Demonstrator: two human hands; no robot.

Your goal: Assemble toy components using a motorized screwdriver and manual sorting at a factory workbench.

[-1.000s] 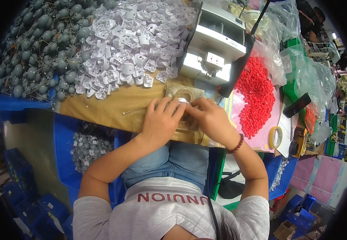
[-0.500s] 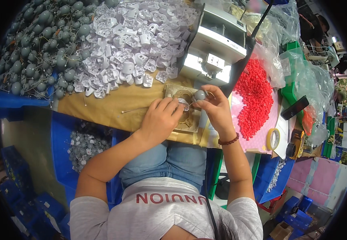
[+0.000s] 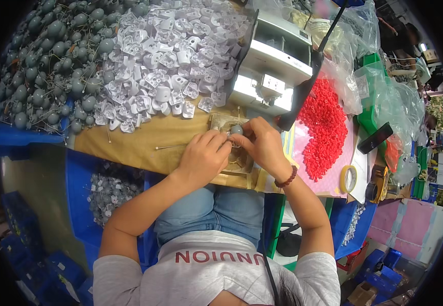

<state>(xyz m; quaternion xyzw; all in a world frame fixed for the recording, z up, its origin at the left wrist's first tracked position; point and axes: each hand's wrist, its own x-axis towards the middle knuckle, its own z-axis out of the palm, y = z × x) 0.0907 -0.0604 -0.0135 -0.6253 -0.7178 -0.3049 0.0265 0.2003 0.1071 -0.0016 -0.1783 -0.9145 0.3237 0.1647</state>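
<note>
A grey rounded bulb-like part (image 3: 236, 129) with a thin wire is pinched between the thumb and fingers of my right hand (image 3: 266, 146). It sits over a square metal fixture (image 3: 242, 164) with round recesses, at the table's front edge. My left hand (image 3: 204, 154) rests on the fixture's left side. Its fingers are bent together and their tips meet by the bulb; what they hold is hidden. A thin wire with a pale tip (image 3: 171, 146) lies on the brown cloth and runs to my left hand.
White plastic pieces (image 3: 165, 66) are heaped behind my hands, with grey bulb parts (image 3: 43, 71) at far left. A white-and-silver machine (image 3: 275, 64) stands behind the fixture. Red small parts (image 3: 323, 127), a tape roll (image 3: 349, 178) and a black phone (image 3: 376, 138) are on the right.
My right hand has moved left and slightly down, bringing the grey bulb part from the fixture's right side to over its middle. My left hand has hardly moved.
</note>
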